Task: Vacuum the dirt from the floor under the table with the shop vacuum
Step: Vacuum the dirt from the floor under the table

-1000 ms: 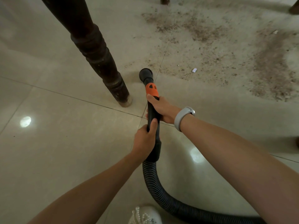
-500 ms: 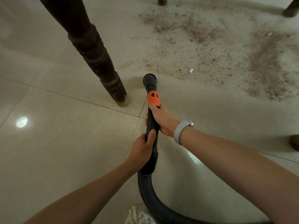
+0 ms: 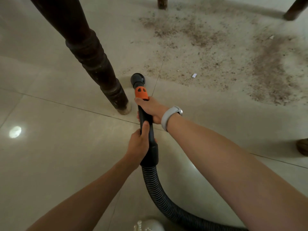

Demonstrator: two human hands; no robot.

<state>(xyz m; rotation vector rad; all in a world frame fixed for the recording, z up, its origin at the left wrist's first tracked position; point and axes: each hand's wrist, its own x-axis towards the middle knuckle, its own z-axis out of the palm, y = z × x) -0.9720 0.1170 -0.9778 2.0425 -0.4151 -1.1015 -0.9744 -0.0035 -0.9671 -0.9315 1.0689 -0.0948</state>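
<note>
I hold a black vacuum wand (image 3: 146, 125) with an orange collar (image 3: 141, 92) and a round black nozzle (image 3: 138, 79). My right hand (image 3: 150, 109) grips the wand just below the collar. My left hand (image 3: 139, 145) grips it lower, by the cuff where the ribbed black hose (image 3: 155, 190) joins. The nozzle sits low over the tile beside the dark turned table leg (image 3: 93, 57), at the near-left edge of the brown dirt (image 3: 208, 52) spread across the floor under the table. A white scrap (image 3: 193, 75) lies in the dirt.
Other dark furniture legs stand at the top centre (image 3: 162, 3), top right (image 3: 294, 10) and right edge (image 3: 303, 146). The hose trails off to the lower right. My white shoe (image 3: 150, 225) shows at the bottom edge. Glossy beige tile lies to the left.
The nozzle has swung left toward the table leg and slightly forward, both hands keeping their grip on the wand. The view has shifted a little.
</note>
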